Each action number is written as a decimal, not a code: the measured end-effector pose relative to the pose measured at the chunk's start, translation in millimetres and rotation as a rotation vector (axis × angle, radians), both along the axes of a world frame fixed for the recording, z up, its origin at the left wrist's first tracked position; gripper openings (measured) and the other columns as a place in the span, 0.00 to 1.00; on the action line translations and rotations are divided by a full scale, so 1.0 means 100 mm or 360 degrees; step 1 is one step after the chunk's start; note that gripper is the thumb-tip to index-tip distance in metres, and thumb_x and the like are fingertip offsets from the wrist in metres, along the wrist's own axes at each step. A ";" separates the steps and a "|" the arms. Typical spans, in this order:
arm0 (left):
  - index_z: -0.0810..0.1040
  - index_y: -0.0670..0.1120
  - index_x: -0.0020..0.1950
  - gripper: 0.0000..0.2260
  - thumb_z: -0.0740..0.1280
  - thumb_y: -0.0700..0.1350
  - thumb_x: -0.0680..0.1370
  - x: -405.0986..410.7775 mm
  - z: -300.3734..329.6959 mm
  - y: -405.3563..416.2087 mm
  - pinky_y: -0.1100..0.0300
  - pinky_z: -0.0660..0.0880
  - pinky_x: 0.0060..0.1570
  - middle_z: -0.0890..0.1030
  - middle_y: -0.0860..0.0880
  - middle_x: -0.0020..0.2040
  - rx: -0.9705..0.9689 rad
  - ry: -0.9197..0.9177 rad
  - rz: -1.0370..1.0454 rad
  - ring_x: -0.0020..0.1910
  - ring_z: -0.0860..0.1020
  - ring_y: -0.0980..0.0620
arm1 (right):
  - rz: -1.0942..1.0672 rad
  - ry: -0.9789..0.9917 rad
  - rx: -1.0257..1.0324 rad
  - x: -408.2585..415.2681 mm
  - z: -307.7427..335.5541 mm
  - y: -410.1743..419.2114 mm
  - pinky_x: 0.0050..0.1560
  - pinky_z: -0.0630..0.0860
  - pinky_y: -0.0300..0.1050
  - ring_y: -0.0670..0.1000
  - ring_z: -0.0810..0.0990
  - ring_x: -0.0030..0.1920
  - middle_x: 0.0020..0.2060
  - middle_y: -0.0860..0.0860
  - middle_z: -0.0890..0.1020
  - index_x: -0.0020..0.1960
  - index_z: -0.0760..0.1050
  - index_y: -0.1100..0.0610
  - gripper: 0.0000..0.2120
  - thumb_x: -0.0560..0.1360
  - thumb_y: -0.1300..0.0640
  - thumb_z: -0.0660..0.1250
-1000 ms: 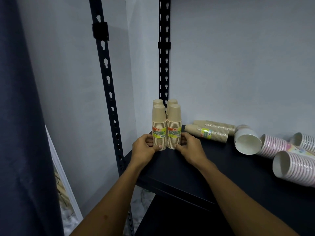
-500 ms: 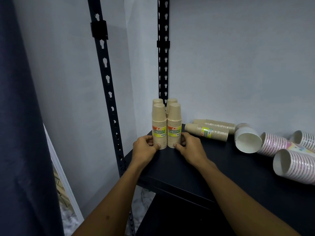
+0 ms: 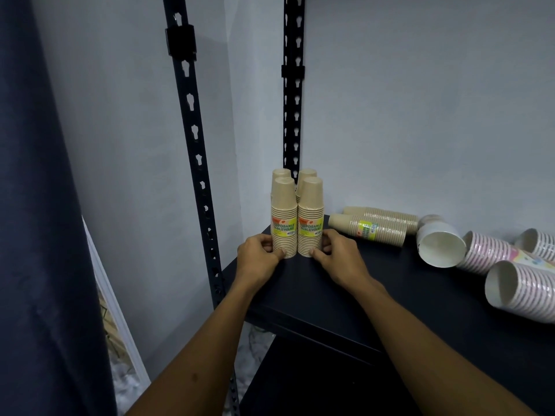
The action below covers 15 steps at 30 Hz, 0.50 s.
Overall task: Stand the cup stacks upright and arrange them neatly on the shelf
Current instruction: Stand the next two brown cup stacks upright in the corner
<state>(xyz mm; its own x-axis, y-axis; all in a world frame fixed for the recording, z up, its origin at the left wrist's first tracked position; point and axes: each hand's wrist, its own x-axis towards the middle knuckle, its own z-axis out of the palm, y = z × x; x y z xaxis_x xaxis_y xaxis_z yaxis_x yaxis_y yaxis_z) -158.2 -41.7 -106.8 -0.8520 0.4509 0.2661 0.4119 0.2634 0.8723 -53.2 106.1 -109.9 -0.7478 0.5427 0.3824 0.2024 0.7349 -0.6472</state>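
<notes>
Several tan cup stacks stand upright, mouths down, in the back left corner of the black shelf (image 3: 375, 283). My left hand (image 3: 258, 258) grips the base of the front left stack (image 3: 283, 217). My right hand (image 3: 338, 255) grips the base of the front right stack (image 3: 310, 219). Two more tan stacks stand right behind them, mostly hidden. Another two tan stacks (image 3: 368, 229) lie on their sides by the back wall. Right of these lie a white cup stack (image 3: 440, 246) and several pink striped stacks (image 3: 522, 291), mouths toward me.
Two black slotted uprights (image 3: 196, 163) frame the shelf's left end, with grey walls behind and to the left. A dark curtain (image 3: 39, 205) hangs at far left. The shelf's front edge runs diagonally below my forearms.
Both hands stay at the bases of the two front stacks. The stacks have barely moved; the view shifted slightly.
</notes>
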 end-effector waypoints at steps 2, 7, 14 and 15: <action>0.79 0.42 0.60 0.16 0.73 0.42 0.73 0.00 0.00 0.00 0.62 0.76 0.53 0.83 0.48 0.53 -0.0001 0.0003 0.0002 0.47 0.79 0.56 | 0.0001 0.0005 0.0001 0.00 0.00 0.00 0.54 0.78 0.48 0.50 0.79 0.52 0.54 0.52 0.81 0.64 0.73 0.57 0.20 0.74 0.54 0.71; 0.79 0.42 0.60 0.16 0.73 0.41 0.73 -0.02 -0.02 0.01 0.62 0.76 0.52 0.83 0.47 0.53 -0.0019 0.0025 0.0009 0.47 0.79 0.56 | 0.0006 0.0007 -0.0005 0.01 0.00 0.00 0.54 0.78 0.48 0.49 0.78 0.51 0.55 0.52 0.81 0.65 0.73 0.57 0.21 0.74 0.54 0.71; 0.73 0.39 0.68 0.23 0.72 0.42 0.74 0.03 -0.01 -0.05 0.57 0.75 0.53 0.79 0.43 0.61 -0.0060 0.0102 0.0157 0.57 0.78 0.48 | -0.0024 0.0016 -0.0053 0.05 0.01 -0.04 0.55 0.77 0.47 0.50 0.79 0.52 0.55 0.53 0.81 0.66 0.72 0.59 0.22 0.74 0.54 0.70; 0.73 0.39 0.68 0.23 0.71 0.41 0.74 0.04 -0.01 -0.07 0.57 0.75 0.53 0.79 0.42 0.60 -0.0045 0.0115 0.0203 0.56 0.78 0.47 | -0.0036 0.0004 -0.0064 0.07 0.02 -0.05 0.56 0.77 0.48 0.50 0.78 0.53 0.56 0.54 0.80 0.66 0.71 0.60 0.23 0.74 0.54 0.70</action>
<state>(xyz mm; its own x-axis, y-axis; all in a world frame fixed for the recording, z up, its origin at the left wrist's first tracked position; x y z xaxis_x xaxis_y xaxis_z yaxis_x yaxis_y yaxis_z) -154.3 -49.1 -107.6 -0.8819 0.3485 0.3174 0.4349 0.3418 0.8331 -46.1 100.9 -108.3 -0.7341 0.5747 0.3617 0.2172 0.7034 -0.6768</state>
